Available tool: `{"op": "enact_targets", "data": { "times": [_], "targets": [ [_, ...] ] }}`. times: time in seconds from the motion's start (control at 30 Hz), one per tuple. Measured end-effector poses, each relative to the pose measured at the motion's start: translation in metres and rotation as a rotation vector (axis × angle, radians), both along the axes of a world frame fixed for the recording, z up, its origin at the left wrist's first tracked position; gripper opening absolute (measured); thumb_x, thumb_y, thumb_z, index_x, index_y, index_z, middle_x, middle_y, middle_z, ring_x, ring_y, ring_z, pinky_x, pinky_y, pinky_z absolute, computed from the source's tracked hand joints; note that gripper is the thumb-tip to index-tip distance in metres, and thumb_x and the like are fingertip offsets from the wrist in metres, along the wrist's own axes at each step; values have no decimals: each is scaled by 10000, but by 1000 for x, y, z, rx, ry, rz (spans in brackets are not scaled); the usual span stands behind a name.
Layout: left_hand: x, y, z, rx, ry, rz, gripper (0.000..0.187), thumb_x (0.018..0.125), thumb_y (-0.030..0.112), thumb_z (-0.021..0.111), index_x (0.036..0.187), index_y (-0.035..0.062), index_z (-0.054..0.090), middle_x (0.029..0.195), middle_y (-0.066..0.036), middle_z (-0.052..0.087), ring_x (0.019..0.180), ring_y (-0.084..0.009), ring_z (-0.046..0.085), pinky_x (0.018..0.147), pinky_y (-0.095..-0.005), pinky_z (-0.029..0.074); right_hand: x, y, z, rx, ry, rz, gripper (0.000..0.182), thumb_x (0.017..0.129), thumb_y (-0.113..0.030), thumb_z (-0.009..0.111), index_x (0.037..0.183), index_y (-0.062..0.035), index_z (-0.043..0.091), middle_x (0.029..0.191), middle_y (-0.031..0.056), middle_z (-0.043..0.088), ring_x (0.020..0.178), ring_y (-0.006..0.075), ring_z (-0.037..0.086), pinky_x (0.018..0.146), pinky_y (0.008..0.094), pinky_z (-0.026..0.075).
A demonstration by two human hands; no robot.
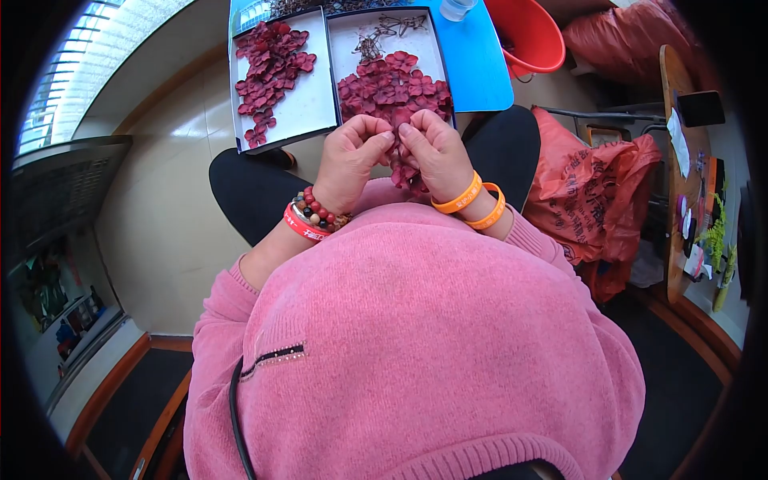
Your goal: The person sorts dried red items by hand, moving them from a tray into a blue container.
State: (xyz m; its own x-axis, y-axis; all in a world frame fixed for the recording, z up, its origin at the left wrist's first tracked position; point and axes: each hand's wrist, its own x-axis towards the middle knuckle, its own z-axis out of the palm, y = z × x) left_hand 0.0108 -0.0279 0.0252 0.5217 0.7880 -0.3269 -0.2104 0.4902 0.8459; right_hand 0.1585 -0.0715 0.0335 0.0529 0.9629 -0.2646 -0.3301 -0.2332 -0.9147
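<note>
My left hand [346,162] and my right hand [442,161] meet in front of my chest, thumbs and forefingers pinched. Dark red artificial flower petals [405,170] show between and below the fingertips; which finger grips which petal is partly hidden. Just beyond the hands, a shallow white box [340,56] holds a heap of dark red petals [392,90], with thin brown stems [370,46] behind them. The box to its left [312,100] carries more loose dark red flower pieces [270,72].
Both boxes rest on a blue table [484,84] with a clear plastic cup [456,8]. To the right stand a red bucket [536,36] and a red plastic bag [588,188]. A wooden table [674,240] at the far right bears a phone [701,108].
</note>
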Motion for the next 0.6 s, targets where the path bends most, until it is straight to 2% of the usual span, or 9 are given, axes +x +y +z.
{"op": "enact_targets", "data": {
  "times": [0.27,0.53,0.6],
  "targets": [
    [-1,1,4,118,52,-17,71,869,50,585,923,12,558,835,-29,597,723,-77,560,643,-201,456,-4,-3,-2,54,-193,-2,116,930,-100,493,857,-19,455,684,43,544,592,72,522,507,234,438],
    [-2,10,5,92,108,-108,73,851,45,600,898,18,551,821,-33,607,692,-80,567,619,-213,466,-4,-7,-5,109,-376,-8,107,930,-96,485,861,-20,458,684,45,548,587,91,535,498,250,446],
    [-2,11,2,42,29,-90,74,852,49,599,899,20,550,818,-29,607,687,-80,569,616,-217,470,-4,-5,-9,88,-227,-25,128,929,-115,498,842,-28,463,683,36,549,584,83,529,486,237,434]
  ]
}}
